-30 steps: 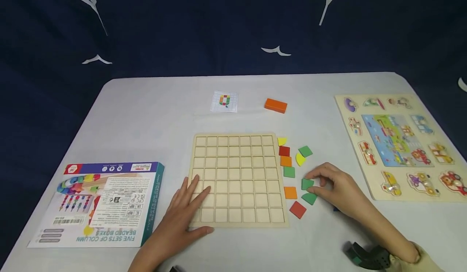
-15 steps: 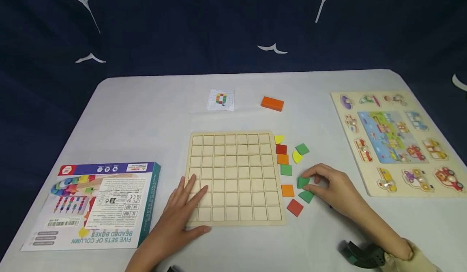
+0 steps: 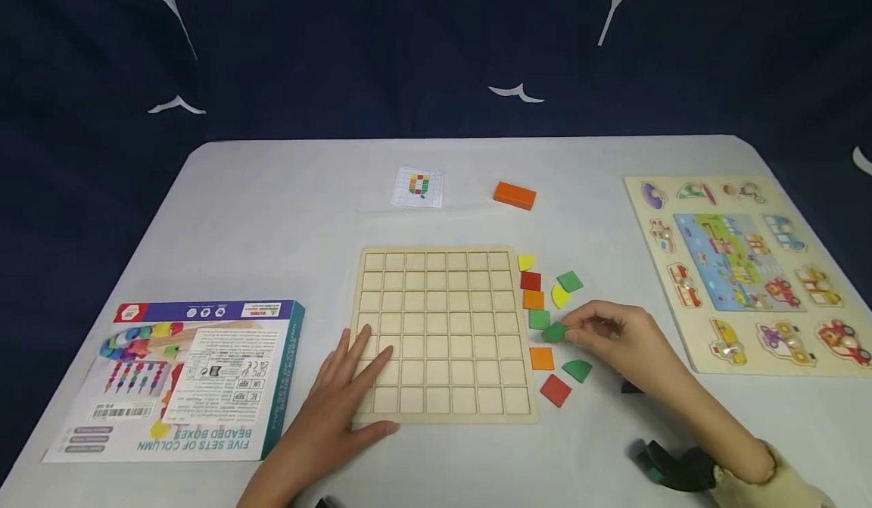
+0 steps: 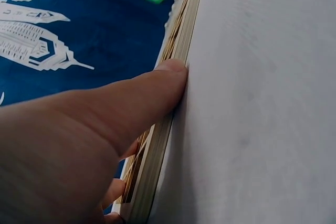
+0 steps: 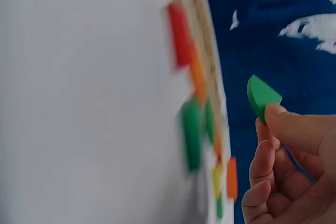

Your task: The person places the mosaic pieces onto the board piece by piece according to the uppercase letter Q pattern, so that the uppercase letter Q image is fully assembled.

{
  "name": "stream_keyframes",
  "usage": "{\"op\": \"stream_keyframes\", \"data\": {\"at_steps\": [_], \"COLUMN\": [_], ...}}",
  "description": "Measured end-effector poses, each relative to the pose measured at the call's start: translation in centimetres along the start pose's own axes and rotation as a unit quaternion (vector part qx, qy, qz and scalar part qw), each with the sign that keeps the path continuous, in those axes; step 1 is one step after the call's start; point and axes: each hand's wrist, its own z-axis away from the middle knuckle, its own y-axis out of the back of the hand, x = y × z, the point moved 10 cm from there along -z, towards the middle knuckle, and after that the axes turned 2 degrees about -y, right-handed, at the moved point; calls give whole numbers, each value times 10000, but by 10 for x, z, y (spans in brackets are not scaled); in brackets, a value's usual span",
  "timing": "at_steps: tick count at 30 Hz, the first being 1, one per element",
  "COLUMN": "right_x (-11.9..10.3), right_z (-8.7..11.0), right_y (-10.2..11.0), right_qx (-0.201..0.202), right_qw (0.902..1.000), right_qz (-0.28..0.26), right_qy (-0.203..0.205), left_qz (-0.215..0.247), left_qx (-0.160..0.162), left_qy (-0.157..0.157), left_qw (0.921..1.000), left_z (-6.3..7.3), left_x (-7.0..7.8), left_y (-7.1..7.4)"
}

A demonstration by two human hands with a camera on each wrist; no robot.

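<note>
In the head view my left hand (image 3: 341, 409) lies with fingers spread over the lower left corner of a wooden grid board (image 3: 436, 325). Its thumb (image 4: 157, 85) rests along the board's near edge in the left wrist view. My right hand (image 3: 620, 338) pinches a green tile (image 5: 261, 97) with one curved side between thumb and fingertips. That tile is held up off the table, just right of the board. Around it lie a green square tile (image 3: 539, 319), an orange square tile (image 3: 542, 358), another round-sided green tile (image 3: 577, 370) and a red square tile (image 3: 555, 391).
Further up the board's right side are more tiles, including a yellow one (image 3: 560, 296). A pattern card (image 3: 418, 188) and an orange block (image 3: 515, 196) lie behind the board. A box (image 3: 184, 383) lies left; a picture puzzle board (image 3: 749, 273) lies right.
My right hand has picked the round-sided green tile up from the table and moved it left, toward the board. The left hand has stayed in place on the board.
</note>
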Motion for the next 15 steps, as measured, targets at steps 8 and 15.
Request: {"op": "stream_keyframes", "data": {"at_steps": [8, 15], "right_x": [-30, -44], "right_z": [-25, -38], "right_y": [-50, -83], "right_qx": [-864, -1163], "right_qw": [9873, 9878], "right_qz": [-1298, -1027], "right_qy": [-293, -106], "left_qz": [-81, -135], "left_qx": [25, -1], "left_qy": [160, 134], "left_qw": [9998, 9998], "left_z": [-1, -1], "left_x": [-1, -1], "left_y": [1, 0]}}
